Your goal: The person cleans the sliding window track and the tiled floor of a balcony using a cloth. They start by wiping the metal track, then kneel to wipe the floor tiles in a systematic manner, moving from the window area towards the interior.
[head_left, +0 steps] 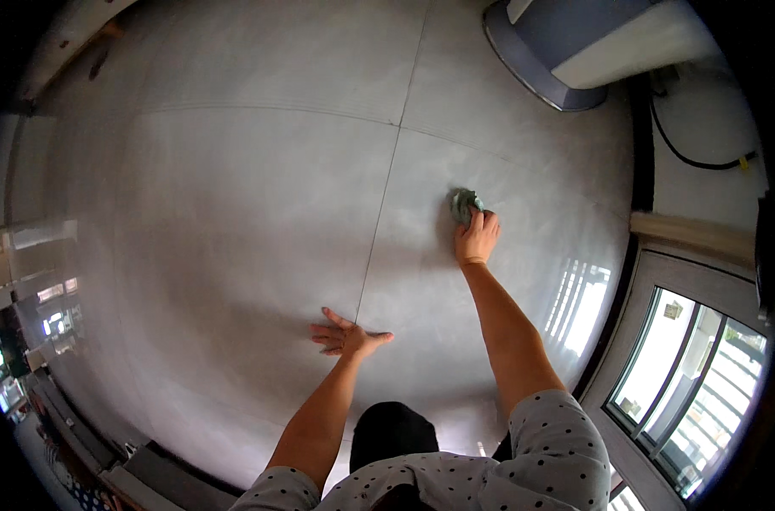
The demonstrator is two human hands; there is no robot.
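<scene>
My right hand (478, 238) is closed on a crumpled grey-green cloth (463, 204) and presses it against the smooth grey tiled floor (276, 187). That arm stretches forward, right of a tile joint. Lower and further left, my left hand (348, 337) lies on the floor with its fingers spread, holding nothing. It rests by the same joint line. A part of the cloth is covered by my right fingers.
A blue-grey and white base (566, 51) stands at the far right. Beside it a black cable (694, 160) hangs along the wall. A window (690, 375) with dark bars is at the right. Dark furniture (149, 481) lines the lower left.
</scene>
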